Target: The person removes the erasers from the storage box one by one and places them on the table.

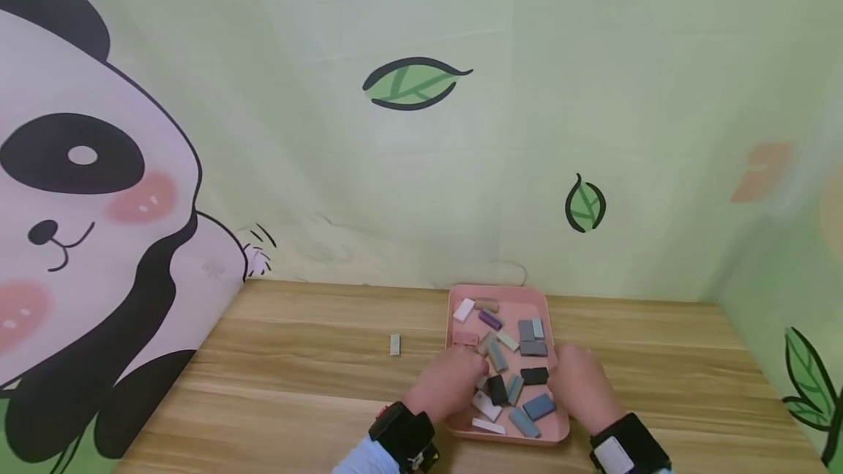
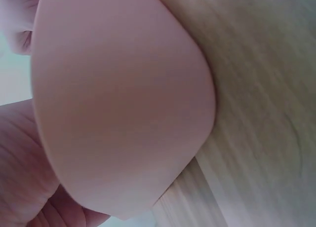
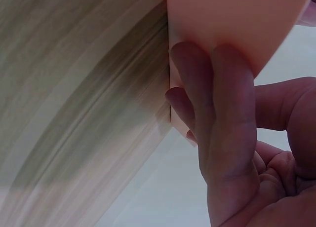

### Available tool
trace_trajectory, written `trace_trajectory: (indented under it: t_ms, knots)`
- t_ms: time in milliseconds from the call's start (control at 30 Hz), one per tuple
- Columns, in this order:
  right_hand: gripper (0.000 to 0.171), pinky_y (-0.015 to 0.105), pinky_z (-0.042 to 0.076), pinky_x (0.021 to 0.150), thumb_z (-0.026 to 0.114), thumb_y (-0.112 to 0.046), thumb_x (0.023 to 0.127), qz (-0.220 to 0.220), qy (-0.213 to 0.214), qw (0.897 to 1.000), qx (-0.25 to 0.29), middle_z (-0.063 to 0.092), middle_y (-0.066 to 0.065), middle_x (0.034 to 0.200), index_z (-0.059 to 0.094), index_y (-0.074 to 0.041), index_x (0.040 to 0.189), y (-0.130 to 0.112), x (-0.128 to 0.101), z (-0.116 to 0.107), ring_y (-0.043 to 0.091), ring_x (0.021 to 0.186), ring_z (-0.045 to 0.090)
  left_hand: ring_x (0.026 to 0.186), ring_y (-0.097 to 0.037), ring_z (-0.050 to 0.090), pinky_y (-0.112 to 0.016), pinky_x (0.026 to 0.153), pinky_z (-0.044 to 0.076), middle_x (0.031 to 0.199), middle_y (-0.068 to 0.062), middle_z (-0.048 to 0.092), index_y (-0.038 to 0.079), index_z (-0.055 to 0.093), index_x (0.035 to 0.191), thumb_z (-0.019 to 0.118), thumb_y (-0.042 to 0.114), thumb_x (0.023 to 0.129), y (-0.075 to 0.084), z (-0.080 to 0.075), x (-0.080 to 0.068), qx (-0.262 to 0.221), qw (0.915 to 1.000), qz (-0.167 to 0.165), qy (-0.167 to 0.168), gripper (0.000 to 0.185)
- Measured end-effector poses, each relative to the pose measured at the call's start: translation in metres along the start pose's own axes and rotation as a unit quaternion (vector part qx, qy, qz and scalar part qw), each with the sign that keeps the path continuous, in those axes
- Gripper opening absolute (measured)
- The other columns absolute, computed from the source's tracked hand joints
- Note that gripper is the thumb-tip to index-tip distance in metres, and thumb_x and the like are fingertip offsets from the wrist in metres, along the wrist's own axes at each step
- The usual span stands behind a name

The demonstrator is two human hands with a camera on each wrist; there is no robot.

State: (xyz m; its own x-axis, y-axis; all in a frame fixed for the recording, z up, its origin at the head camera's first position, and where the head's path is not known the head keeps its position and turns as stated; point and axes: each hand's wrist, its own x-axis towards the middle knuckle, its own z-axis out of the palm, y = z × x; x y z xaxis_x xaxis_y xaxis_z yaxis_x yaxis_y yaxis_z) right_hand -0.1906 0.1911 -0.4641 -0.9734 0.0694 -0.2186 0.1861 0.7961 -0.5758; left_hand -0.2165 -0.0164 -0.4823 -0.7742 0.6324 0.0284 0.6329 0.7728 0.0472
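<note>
At a pink tray (image 1: 527,300) of blocks (image 1: 540,407), left hand (image 1: 448,382) and right hand (image 1: 584,385) are placed; neither's grip can be told.

Pink tray (image 1: 527,301), shallow, rounded corners, flat, long side pointing away from person. Inside, small blocks loosely scattered at mixed angles: white, grey, tan, purple, pink, blue (image 1: 540,407). Left hand (image 1: 451,382) over left rim, fingertips hidden. Right hand (image 1: 586,382): fingers against outer right wall, near a black block (image 1: 534,376). Pale grey block (image 1: 395,344) outside, left of tray.
</note>
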Motion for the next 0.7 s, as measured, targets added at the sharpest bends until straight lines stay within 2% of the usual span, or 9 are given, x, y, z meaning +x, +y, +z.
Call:
trace_trajectory:
  t_ms: [100,267,400,533,700]
  knots:
    - [0.036,0.027,0.046,0.049,0.051,0.005,0.081,-0.004,0.003,1.0,-0.007,0.062,0.014,0.087,0.056,0.011,0.116,0.0,0.0,0.0,0.018,0.066,0.058,0.065,-0.006,0.046,-0.02,0.062,0.042,0.076,0.008,0.062,0.02,0.069,0.085,0.065,0.007,0.082,-0.001,-0.002,-0.001,0.005,1.0,0.006,0.003,0.014]
    - [0.035,0.028,0.047,0.05,0.051,0.005,0.081,-0.007,0.002,1.0,-0.009,0.062,0.014,0.087,0.056,0.011,0.115,0.0,0.0,0.0,0.018,0.067,0.058,0.065,-0.006,0.046,-0.017,0.06,0.039,0.079,0.007,0.055,0.018,0.067,0.091,0.067,0.01,0.082,-0.001,-0.01,-0.003,-0.016,0.9998,0.003,0.006,0.013]
    - [0.035,0.028,0.047,0.051,0.05,0.006,0.081,-0.009,-0.003,1.0,-0.009,0.062,0.014,0.088,0.056,0.011,0.115,-0.001,0.0,0.0,0.018,0.068,0.058,0.064,-0.005,0.047,-0.014,0.055,0.038,0.084,0.006,0.053,0.019,0.067,0.095,0.065,0.013,0.085,-0.004,-0.016,-0.004,-0.06,0.9982,0.0,0.009,0.012]
    - [0.036,0.029,0.047,0.051,0.051,0.006,0.081,-0.008,-0.007,1.0,-0.007,0.063,0.015,0.09,0.056,0.012,0.116,-0.001,0.0,0.0,0.019,0.069,0.058,0.073,-0.003,0.052,-0.014,0.06,0.044,0.094,0.004,0.059,0.02,0.067,0.106,0.065,0.009,0.083,-0.01,-0.021,-0.005,-0.09,0.9959,-0.004,0.012,0.025]
    - [0.034,0.028,0.047,0.051,0.051,0.007,0.08,-0.017,-0.003,1.0,-0.016,0.063,0.014,0.088,0.057,0.011,0.114,-0.001,0.0,0.0,0.018,0.068,0.058,0.081,-0.005,0.055,-0.016,0.067,0.047,0.101,0.001,0.061,0.018,0.064,0.116,0.066,0.013,0.084,-0.019,-0.032,-0.01,-0.091,0.9938,-0.035,0.054,0.032]
